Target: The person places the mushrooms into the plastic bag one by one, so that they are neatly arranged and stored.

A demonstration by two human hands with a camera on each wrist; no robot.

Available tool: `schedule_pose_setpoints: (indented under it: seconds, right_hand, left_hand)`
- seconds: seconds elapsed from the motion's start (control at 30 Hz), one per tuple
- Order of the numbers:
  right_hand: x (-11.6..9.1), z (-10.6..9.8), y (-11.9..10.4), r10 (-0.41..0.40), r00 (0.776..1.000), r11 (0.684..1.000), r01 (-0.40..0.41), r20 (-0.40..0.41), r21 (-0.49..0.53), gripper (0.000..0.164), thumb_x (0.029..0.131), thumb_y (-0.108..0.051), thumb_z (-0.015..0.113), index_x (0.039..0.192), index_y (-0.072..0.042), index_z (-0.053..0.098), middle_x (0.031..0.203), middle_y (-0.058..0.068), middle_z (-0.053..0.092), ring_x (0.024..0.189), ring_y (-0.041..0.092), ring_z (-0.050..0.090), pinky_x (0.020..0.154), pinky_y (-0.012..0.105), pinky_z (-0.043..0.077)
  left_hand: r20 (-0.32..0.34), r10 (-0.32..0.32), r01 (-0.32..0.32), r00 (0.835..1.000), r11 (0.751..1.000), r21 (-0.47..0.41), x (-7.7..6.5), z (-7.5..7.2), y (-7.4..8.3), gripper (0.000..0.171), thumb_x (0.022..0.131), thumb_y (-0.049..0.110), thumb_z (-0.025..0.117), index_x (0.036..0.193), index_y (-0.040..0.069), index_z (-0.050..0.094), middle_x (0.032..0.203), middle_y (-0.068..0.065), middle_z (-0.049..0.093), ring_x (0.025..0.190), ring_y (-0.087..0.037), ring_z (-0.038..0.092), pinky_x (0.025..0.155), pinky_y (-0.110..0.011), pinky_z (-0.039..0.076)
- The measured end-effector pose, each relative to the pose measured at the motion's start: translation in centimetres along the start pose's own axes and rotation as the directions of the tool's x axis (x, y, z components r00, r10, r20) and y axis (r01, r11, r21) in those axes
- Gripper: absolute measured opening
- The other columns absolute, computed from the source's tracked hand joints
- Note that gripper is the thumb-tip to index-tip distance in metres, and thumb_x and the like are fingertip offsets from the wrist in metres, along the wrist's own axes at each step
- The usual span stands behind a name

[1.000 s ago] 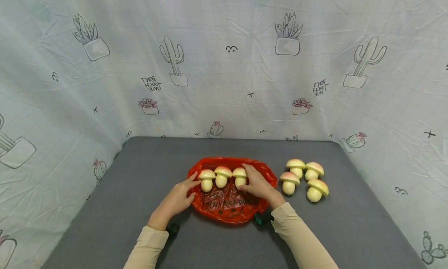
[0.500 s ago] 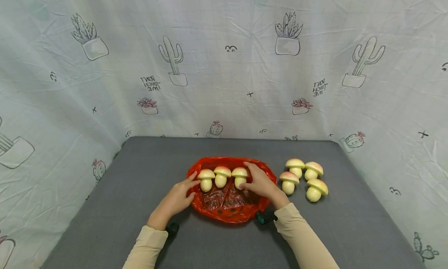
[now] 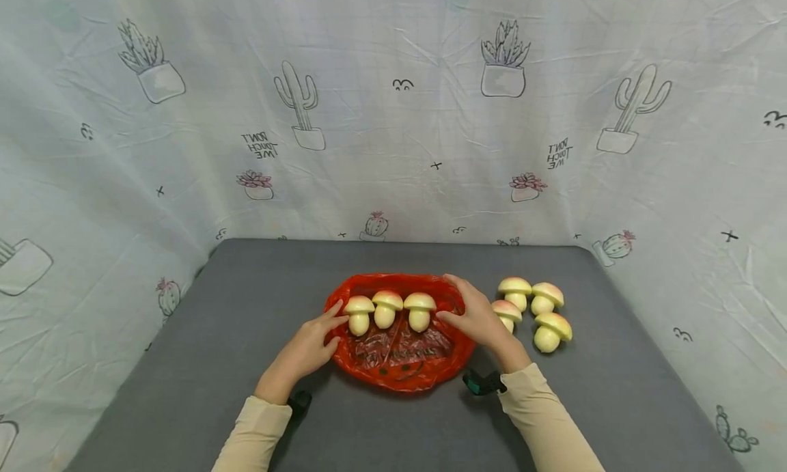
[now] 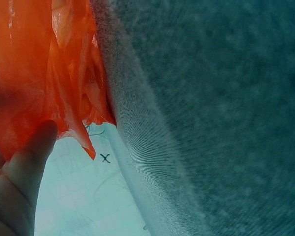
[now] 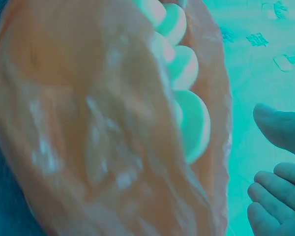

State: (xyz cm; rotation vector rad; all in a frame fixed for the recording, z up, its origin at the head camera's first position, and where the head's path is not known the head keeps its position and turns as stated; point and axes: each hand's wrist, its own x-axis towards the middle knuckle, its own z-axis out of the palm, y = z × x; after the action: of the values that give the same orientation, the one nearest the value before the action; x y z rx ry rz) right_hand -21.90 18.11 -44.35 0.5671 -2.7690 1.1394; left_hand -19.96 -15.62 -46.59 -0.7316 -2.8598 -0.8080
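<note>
My left fingers [image 3: 324, 324] pinch the rim of a red bag [image 3: 402, 383]; my right fingers [image 3: 465, 292], released and parted, lie by its right edge.
The head view shows three mushrooms [image 3: 385, 309] in a row inside the bag and four loose mushrooms [image 3: 554, 323] on the grey surface [image 3: 264, 287] to its right, one partly covered by my right hand. The left wrist view alone shows my thumb clearly against the bag's outer wall, the other fingers largely hidden. The right wrist view reveals my right fingers apart from the bag, whose wall hides most of the stems.
</note>
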Motion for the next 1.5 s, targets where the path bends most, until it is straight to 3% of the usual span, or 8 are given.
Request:
schedule_pose_setpoints:
  seconds: [0.27,0.57,0.9,1.13,1.5]
  right_hand:
    - [-1.7,-2.2,1.0,-0.006,0.997,1.000,0.007,-0.082,0.015,0.074,0.085,-0.023,0.071,0.145,-0.003,0.033,0.146,0.018,0.040,0.131,0.038,0.039,0.100,0.054,0.039]
    - [-4.7,-4.5,3.0,0.038,0.974,0.998,-0.026,-0.224,0.058,0.073,0.084,-0.014,0.072,0.144,0.002,0.034,0.146,0.022,0.039,0.133,0.041,0.036,0.104,0.049,0.033]
    - [-7.6,-6.2,5.6,0.034,0.929,0.995,-0.065,-0.368,-0.073,0.073,0.080,-0.009,0.074,0.140,0.006,0.037,0.138,0.028,0.042,0.124,0.047,0.040,0.098,0.056,0.034]
    - [-9.8,-7.6,7.4,0.183,0.921,0.966,-0.233,-0.344,-0.108,0.083,0.084,-0.024,0.072,0.146,0.004,0.026,0.141,0.034,0.034,0.123,0.054,0.034,0.092,0.065,0.029]
    - [-11.4,-7.2,9.7,0.287,0.913,0.941,-0.326,-0.290,-0.094,0.096,0.081,-0.030,0.074,0.145,0.013,0.018,0.139,0.043,0.025,0.123,0.058,0.028,0.093,0.066,0.028]
  left_hand:
    - [-0.002,0.001,-0.001,1.000,1.000,-0.001,0.0,-0.1,-0.1,0.043,0.082,0.000,0.064,0.125,0.000,0.061,0.148,-0.015,0.040,0.072,-0.016,0.052,0.065,-0.026,0.041]
    - [0.012,-0.006,0.006,1.000,1.000,-0.003,-0.1,-0.1,-0.1,0.043,0.084,0.001,0.063,0.126,0.001,0.061,0.149,-0.013,0.039,0.096,-0.020,0.057,0.072,-0.030,0.044]
    - [0.001,-0.011,0.011,1.000,1.000,-0.013,-0.3,0.1,0.0,0.043,0.082,-0.003,0.063,0.125,-0.001,0.061,0.148,-0.016,0.040,0.086,-0.020,0.056,0.068,-0.028,0.041]
    - [0.002,-0.010,0.010,1.000,0.999,-0.034,-0.3,0.3,0.4,0.043,0.083,-0.002,0.063,0.126,-0.001,0.060,0.148,-0.016,0.040,0.092,-0.021,0.056,0.069,-0.028,0.041]
    - [-0.003,0.001,-0.001,1.000,1.000,-0.012,-0.3,0.1,-0.1,0.043,0.082,-0.002,0.064,0.125,-0.001,0.061,0.147,-0.016,0.040,0.091,-0.020,0.057,0.068,-0.028,0.041]
